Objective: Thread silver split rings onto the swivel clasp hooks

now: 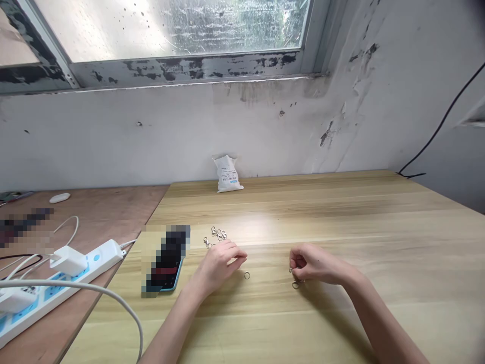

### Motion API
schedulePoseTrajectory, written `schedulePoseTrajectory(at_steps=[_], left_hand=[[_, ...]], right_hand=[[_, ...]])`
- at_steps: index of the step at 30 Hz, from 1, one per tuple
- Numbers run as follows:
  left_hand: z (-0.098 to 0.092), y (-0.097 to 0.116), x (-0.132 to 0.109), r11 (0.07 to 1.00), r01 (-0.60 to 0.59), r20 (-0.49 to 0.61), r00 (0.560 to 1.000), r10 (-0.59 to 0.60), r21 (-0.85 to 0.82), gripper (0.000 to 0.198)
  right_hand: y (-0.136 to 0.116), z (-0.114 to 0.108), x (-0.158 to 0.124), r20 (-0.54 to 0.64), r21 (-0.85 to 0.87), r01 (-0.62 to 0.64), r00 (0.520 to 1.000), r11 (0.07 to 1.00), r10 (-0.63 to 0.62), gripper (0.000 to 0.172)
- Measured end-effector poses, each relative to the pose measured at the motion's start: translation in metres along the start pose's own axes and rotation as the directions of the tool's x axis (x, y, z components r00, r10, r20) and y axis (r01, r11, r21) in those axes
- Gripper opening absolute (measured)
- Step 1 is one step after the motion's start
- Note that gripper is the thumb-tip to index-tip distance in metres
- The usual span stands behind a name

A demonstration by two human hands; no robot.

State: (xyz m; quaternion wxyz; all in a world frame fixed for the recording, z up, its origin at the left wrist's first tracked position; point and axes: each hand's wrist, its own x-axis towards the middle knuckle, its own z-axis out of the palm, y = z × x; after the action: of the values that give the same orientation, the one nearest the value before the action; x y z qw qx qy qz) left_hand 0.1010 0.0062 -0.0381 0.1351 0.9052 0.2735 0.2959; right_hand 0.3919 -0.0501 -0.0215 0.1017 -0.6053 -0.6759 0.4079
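My left hand point(222, 260) rests on the light wooden table point(341, 227) with its fingers curled and thumb pinched to fingertip; what it pinches is too small to make out. A small metal ring point(247, 275) lies on the table just right of that hand. A cluster of small metal clasps and rings point(216, 235) lies just beyond it. My right hand point(312, 264) is closed on a small metal clasp with rings point(295, 283) that hangs below its fingers and touches the table.
A phone point(170, 265) lies left of my left hand. A white power strip point(56, 283) with chargers and cables sits on the brown table at left. A small white packet point(228, 174) leans against the wall. A black cable point(435, 131) runs down at right.
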Motion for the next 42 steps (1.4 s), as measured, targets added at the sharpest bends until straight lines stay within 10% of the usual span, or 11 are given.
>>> schedulePoseTrajectory(at_steps=[12, 23, 42], left_hand=[[0.005, 0.001, -0.002, 0.993, 0.069, -0.016, 0.997, -0.070, -0.091, 0.030], [0.002, 0.009, 0.002, 0.967, 0.168, -0.043, 0.983, -0.180, -0.192, 0.016], [0.004, 0.013, 0.002, 0.963, 0.198, -0.062, 0.975, -0.212, -0.182, 0.008]], right_hand=[[-0.021, 0.015, 0.006, -0.119, -0.038, 0.140, 0.983, 0.989, -0.143, 0.009], [-0.036, 0.055, 0.029, -0.430, 0.060, 0.509, 0.790, 0.859, -0.438, 0.020], [-0.036, 0.073, 0.039, -0.416, 0.150, 0.480, 0.824, 0.864, -0.386, 0.035]])
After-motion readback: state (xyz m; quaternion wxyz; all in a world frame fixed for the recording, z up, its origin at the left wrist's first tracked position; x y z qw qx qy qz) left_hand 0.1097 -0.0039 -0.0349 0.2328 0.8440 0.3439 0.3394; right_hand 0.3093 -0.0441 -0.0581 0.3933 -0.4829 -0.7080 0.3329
